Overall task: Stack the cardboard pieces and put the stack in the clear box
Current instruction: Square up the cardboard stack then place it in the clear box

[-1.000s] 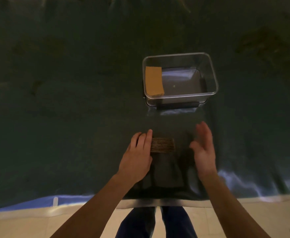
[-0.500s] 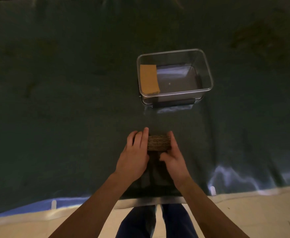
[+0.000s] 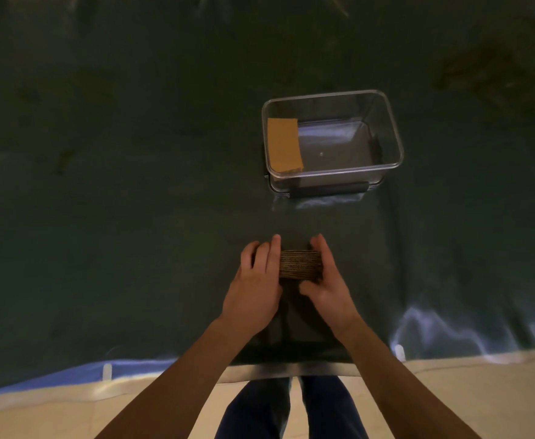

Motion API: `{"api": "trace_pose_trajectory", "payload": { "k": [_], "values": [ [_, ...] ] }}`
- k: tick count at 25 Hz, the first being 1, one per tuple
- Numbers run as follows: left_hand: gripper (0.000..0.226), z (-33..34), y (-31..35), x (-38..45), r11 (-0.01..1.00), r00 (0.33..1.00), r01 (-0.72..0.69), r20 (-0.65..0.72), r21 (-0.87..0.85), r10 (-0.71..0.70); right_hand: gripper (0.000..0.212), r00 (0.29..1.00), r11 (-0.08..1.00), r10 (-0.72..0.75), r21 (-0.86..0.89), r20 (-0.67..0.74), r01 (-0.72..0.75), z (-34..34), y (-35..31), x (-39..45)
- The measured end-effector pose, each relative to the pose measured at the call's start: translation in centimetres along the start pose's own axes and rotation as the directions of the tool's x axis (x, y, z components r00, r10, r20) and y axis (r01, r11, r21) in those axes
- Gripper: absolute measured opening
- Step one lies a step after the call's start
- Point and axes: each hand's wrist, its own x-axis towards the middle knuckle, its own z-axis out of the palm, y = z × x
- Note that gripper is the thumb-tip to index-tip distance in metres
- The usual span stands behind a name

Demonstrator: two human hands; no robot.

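Observation:
A stack of brown corrugated cardboard pieces stands on the dark green cloth, its layered edges facing me. My left hand presses flat against its left side and my right hand presses its right side, thumb at the near lower corner. The stack is squeezed between both hands. Farther back stands the clear box, rectangular with rounded corners. One tan cardboard piece leans inside it against the left wall.
The dark green cloth covers the whole table. Its near edge runs just in front of my legs, with pale floor below. The box sits about a hand's length beyond the stack, slightly right.
My right hand came in from the right and closed against the stack's right side. The left hand stayed on the left side. The view shifted slightly.

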Motion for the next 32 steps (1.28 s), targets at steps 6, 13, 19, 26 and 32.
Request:
{"api": "trace_pose_trajectory", "payload": {
  "k": [6, 13, 19, 26, 32],
  "values": [
    [0.087, -0.1, -0.2, 0.3, 0.999, 0.999, -0.038, -0.001, -0.002, 0.038, 0.068, 0.94, 0.621, -0.337, -0.738, 0.051, 0.263, -0.8, -1.2, 1.5],
    [0.089, 0.4, -3.6, -3.0, 0.321, 0.865, 0.197, 0.01, -0.926, -0.502, 0.062, 0.93, 0.552, -0.354, -0.781, 0.097, 0.292, -0.8, -0.9, 2.7],
    [0.065, 1.1, 0.6, -3.3, 0.071, 0.883, 0.264, 0.211, -0.962, -0.42, 0.063, 0.925, 0.518, -0.369, -0.807, 0.089, 0.284, -0.5, -0.4, 2.4],
    [0.056, 1.4, 0.1, -2.8, 0.217, 0.884, 0.378, 0.281, -0.9, -0.373, 0.06, 0.927, 0.526, -0.366, -0.805, 0.076, 0.273, -0.5, -0.4, 2.5],
    [0.079, 0.1, -1.7, -1.6, 0.482, 0.911, 0.369, 0.206, -0.794, -0.358, 0.059, 0.912, 0.496, -0.403, -0.818, 0.081, 0.292, -0.6, -0.3, 3.0]
  ]
}}
